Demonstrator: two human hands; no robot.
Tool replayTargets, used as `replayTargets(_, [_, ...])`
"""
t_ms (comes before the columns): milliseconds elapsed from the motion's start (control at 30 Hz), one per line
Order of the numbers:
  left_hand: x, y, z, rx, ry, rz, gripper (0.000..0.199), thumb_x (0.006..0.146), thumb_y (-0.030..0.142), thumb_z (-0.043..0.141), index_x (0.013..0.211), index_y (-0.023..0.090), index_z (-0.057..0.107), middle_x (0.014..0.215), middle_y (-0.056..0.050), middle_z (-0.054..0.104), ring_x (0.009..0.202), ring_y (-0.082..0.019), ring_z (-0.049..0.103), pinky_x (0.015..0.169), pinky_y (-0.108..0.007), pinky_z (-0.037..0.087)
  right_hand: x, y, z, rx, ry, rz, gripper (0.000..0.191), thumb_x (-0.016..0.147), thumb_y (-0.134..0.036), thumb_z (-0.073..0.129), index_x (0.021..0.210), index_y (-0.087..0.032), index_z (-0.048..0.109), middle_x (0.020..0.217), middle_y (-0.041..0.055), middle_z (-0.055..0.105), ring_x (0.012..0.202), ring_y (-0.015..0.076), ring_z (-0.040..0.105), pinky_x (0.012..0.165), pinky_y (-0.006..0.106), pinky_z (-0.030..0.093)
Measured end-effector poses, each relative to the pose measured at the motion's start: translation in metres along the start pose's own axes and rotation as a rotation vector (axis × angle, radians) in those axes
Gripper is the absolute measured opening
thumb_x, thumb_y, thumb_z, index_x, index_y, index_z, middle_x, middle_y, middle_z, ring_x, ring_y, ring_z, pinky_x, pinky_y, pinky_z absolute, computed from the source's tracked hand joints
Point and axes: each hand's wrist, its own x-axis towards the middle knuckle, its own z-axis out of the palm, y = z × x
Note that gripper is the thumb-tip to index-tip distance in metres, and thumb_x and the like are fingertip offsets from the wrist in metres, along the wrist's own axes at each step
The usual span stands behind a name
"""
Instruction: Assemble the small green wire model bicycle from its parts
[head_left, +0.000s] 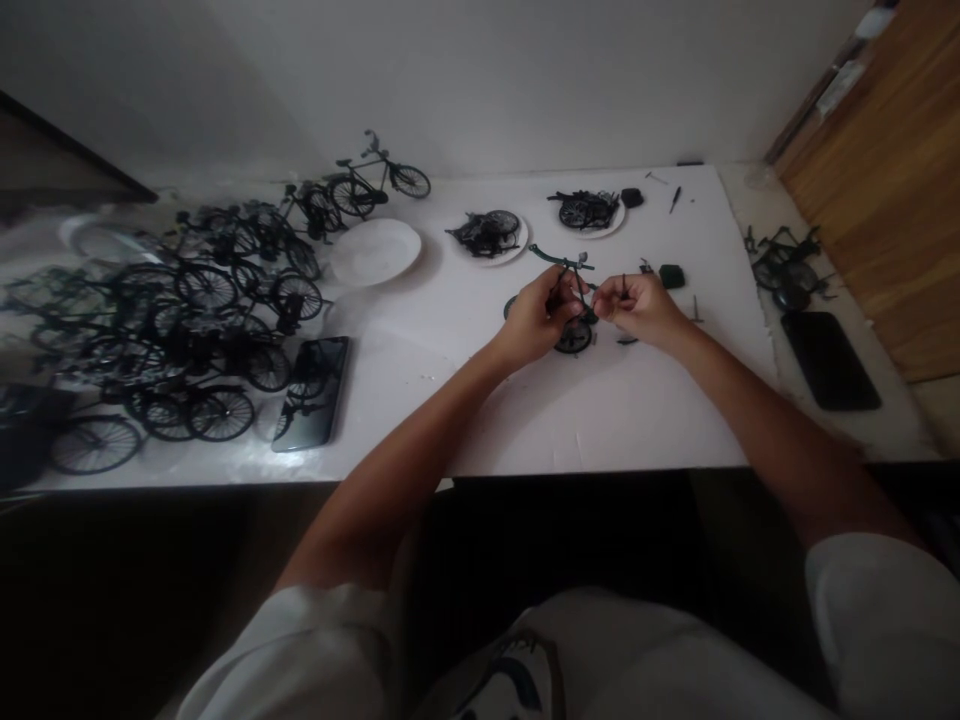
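My left hand (538,312) is closed around the frame of a small dark model bicycle (574,338), with its wheel showing below the fingers. Close on its right, my right hand (639,308) has its fingertips pinched together near the bicycle. Whatever sits between those fingertips is too small to make out. A dark green curved strip (551,257) lies just beyond my left hand. Small dark parts are partly hidden behind my right hand, and a green block (672,275) is beside it.
Many assembled model bicycles (217,290) crowd the left, near a phone (313,392) and a white plate (376,250). Two plates hold bicycle parts (487,232) (589,210) at the back. Another phone (829,360) and more parts (785,265) lie right.
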Motion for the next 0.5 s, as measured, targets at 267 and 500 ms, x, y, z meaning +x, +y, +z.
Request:
replayTargets(267, [-0.0029, -0.0026, 0.0050, 0.010, 0.011, 0.008, 0.017, 0.094, 0.025, 0.078, 0.103, 0.021, 0.063, 0.081, 0.000, 0.066, 0.065, -0.012, 0.063, 0.063, -0.027, 0.053, -0.0004, 0.0076, -0.0015, -0.064, 0.005, -0.024, 0.054, 0.065, -0.061, 0.103, 0.081, -0.020, 0.073, 0.066, -0.0036, 0.050, 0.061, 0.0105, 0.037, 0.057, 0.027, 0.028])
replayTargets(500, [-0.0040, -0.0067, 0.0102, 0.027, 0.070, 0.061, 0.015, 0.096, 0.027, 0.077, 0.101, 0.022, 0.064, 0.084, -0.002, 0.068, 0.069, -0.014, 0.064, 0.064, -0.030, 0.056, -0.0032, 0.0062, 0.0044, -0.103, 0.009, -0.101, 0.052, 0.072, -0.065, 0.096, 0.076, -0.020, 0.070, 0.069, -0.0001, 0.055, 0.064, 0.0123, 0.043, 0.059, 0.029, 0.033])
